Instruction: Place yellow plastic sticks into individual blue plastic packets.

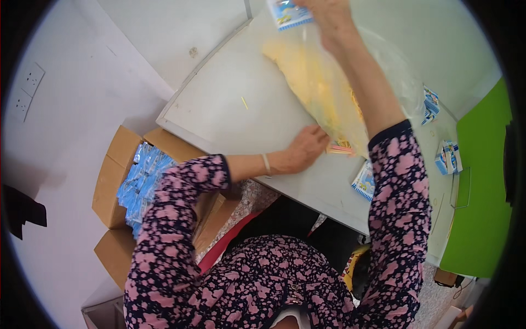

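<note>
My right hand (333,24) is raised at the far edge of view, closed on a small blue-and-white packet (291,15) that hangs from its fingertips. Below that arm lies a large clear plastic bag (312,82) with yellow contents. Thin yellow and pink sticks (341,149) show at its near end. My left hand (307,151) rests at the table's near side, against the bag's near end. Its fingers are curled, and whatever they grip is hidden. Another blue-and-white packet (364,181) lies beside my right forearm.
The white table (219,123) carries a loose yellow stick (244,102) and more blue-and-white packets (431,104) at the right. An open cardboard box (116,151) full of blue packets (143,175) stands at the left. A green panel (476,181) borders the right side.
</note>
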The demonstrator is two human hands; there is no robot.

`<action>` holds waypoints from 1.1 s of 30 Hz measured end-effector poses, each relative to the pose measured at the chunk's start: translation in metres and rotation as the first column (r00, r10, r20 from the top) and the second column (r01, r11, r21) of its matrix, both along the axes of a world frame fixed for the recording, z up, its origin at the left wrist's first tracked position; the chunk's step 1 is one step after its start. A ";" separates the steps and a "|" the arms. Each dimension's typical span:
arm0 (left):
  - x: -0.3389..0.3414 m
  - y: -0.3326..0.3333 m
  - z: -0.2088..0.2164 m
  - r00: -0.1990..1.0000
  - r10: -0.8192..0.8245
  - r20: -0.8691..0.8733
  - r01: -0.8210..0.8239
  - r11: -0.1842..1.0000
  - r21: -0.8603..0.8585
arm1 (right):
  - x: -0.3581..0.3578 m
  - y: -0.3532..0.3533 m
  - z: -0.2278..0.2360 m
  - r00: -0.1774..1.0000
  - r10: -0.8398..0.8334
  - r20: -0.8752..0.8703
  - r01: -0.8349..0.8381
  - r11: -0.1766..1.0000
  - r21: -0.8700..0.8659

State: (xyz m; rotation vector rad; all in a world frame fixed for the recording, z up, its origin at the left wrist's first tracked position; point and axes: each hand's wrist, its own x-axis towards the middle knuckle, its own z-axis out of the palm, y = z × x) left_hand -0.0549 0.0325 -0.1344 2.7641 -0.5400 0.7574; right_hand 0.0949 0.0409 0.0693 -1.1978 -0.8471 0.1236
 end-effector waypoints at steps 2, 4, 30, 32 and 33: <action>0.008 -0.015 0.006 0.995 -0.086 -0.045 0.088 0.995 0.046 | -0.023 0.013 -0.008 0.996 -0.045 0.078 0.051 0.996 -0.078; -0.007 -0.019 0.016 0.990 -0.132 -0.046 0.134 0.990 0.038 | -0.053 0.016 -0.016 0.978 -0.042 0.203 0.081 0.979 -0.186; 0.036 0.179 0.070 0.864 0.408 -0.295 -0.352 0.908 0.226 | -0.181 -0.100 -0.162 0.979 0.026 0.200 0.017 0.978 -0.209; 0.053 0.155 0.079 0.970 0.151 -0.190 -0.143 0.988 0.053 | -0.172 -0.131 -0.163 0.972 0.025 -0.235 -0.070 0.980 -0.184; 0.063 0.149 0.078 0.971 0.148 -0.189 -0.140 0.989 0.055 | -0.169 -0.141 -0.164 0.894 -0.008 -0.448 -0.081 0.980 -0.179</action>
